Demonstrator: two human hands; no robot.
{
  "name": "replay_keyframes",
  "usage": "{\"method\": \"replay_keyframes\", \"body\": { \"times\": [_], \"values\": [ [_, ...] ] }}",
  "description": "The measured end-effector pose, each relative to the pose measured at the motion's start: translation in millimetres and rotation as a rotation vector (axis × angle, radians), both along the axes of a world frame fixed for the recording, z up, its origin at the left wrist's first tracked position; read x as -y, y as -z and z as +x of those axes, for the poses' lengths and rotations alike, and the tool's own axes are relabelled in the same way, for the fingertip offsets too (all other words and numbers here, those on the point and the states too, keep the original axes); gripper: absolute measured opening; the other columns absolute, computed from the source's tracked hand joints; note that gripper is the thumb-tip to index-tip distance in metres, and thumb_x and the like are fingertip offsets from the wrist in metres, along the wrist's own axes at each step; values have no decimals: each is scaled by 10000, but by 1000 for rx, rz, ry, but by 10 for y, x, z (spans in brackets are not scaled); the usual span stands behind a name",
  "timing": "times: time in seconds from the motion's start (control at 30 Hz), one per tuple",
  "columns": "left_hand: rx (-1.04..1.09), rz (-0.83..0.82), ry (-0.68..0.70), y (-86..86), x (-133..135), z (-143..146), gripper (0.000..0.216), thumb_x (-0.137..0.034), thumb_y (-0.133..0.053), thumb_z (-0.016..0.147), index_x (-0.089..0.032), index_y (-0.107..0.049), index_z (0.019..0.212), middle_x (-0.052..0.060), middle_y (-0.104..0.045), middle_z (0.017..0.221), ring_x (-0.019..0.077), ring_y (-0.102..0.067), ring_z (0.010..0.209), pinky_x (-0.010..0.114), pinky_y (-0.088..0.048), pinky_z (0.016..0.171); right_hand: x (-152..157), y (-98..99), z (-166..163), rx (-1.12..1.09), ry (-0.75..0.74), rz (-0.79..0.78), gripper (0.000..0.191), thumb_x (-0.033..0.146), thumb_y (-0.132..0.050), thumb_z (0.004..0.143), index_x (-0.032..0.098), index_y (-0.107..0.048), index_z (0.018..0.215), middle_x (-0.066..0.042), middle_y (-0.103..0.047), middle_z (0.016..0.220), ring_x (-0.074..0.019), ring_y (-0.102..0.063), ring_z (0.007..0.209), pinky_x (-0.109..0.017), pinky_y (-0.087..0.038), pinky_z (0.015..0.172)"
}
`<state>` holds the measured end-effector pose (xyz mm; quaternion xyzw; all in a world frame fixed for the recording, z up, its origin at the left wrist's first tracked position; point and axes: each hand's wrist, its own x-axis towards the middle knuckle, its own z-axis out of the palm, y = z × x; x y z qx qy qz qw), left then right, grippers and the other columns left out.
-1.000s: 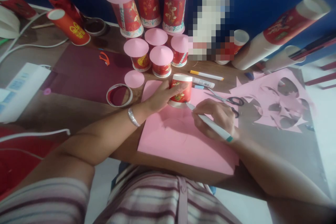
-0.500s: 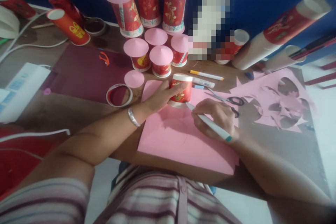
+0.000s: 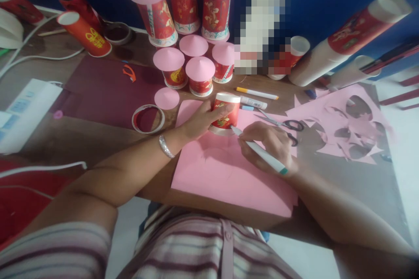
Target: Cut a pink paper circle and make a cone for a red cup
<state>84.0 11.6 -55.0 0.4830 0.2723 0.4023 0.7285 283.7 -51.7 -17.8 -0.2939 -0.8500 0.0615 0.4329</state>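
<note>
A short red paper cup with gold decoration and pale bands at top and bottom is gripped from its left by my left hand, thumb across its front. My right hand holds a white marker with a green end, like a pen. The marker's tip touches, or nearly touches, the lower edge of the cup. Below both hands lies a pink paper sheet. Scissors with dark handles rest just beyond my right hand, beside a glue stick and a yellow-capped marker.
Several red cups with pink cone tops stand at the back. A tape roll and a pink paper disc lie left of the sheet. Pink paper offcuts and a tall tube are on the right. A white power strip sits far left.
The marker tip has shifted very slightly along the cup's lower edge, and the marker's green end has moved slightly left and up. Both hands keep their grips.
</note>
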Motion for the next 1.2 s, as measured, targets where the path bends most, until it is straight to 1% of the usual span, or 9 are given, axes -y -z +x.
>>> {"method": "replay_keyframes", "body": {
  "times": [0.1, 0.23, 0.37, 0.5, 0.67, 0.8, 0.93, 1.03, 1.2],
  "values": [
    [-9, -21, 24, -9, 5, -5, 401, -540, -768, 913, -189, -648, 1064, 13, -664, 902, 138, -672, 812, 255, -548, 710, -13, 5, 6, -16, 7, 18, 247, 25, -686, 891, 222, -602, 1014, 11, -705, 778, -148, -717, 660, -259, -603, 590],
    [-12, -10, 27, -24, 7, -2, 397, -550, -773, 903, -187, -636, 985, -13, -615, 824, 112, -613, 738, 247, -540, 686, -26, 13, 18, -19, 26, 30, 237, 46, -694, 907, 221, -608, 1042, -4, -715, 793, -158, -731, 685, -271, -616, 603],
    [-18, -5, 20, -22, 7, 1, 409, -560, -786, 889, -195, -628, 987, -7, -639, 849, 113, -623, 762, 248, -540, 722, -28, 10, 24, -22, 47, 31, 231, 61, -692, 910, 239, -612, 1034, -6, -724, 789, -159, -728, 667, -272, -610, 578],
    [-4, -11, 28, -18, 12, -4, 400, -551, -774, 905, -191, -627, 995, 4, -645, 851, 129, -650, 772, 275, -568, 740, -24, -1, 20, -13, 67, 39, 236, 50, -697, 898, 227, -604, 1024, -13, -719, 776, -160, -724, 653, -268, -598, 562],
    [2, -30, 12, -24, 16, -6, 403, -554, -775, 903, -189, -625, 982, 7, -650, 853, 131, -656, 778, 292, -591, 771, -19, -3, 16, -15, 56, 28, 245, 37, -688, 882, 223, -604, 1017, -1, -712, 771, -161, -716, 638, -274, -593, 555],
    [10, -58, 1, -26, 18, -5, 411, -546, -789, 892, -195, -620, 1021, 8, -671, 880, 135, -671, 785, 300, -606, 772, -9, -1, 9, -27, 40, 3, 267, 25, -678, 873, 242, -606, 1009, 9, -714, 767, -163, -714, 632, -280, -588, 557],
    [10, -98, 7, -29, 17, -8, 451, -560, -807, 866, -194, -624, 1055, 18, -693, 912, 160, -703, 816, 326, -614, 771, 9, -9, 1, -21, 33, -22, 291, 19, -682, 869, 256, -599, 1016, 21, -707, 763, -167, -711, 632, -286, -583, 559],
    [22, -88, -2, -21, 7, -6, 453, -565, -819, 852, -185, -636, 1017, 20, -688, 904, 153, -694, 821, 312, -597, 783, 18, -11, -1, -19, 23, -31, 296, 3, -682, 864, 246, -596, 1009, 13, -696, 757, -171, -700, 626, -290, -578, 557],
    [21, -61, -15, -11, -1, 8, 427, -571, -808, 862, -190, -641, 960, 5, -677, 848, 134, -664, 786, 285, -561, 779, 26, -4, -3, -3, 18, -3, 239, 17, -679, 872, 219, -591, 964, 9, -691, 736, -149, -684, 609, -266, -569, 554]
  ]
}}
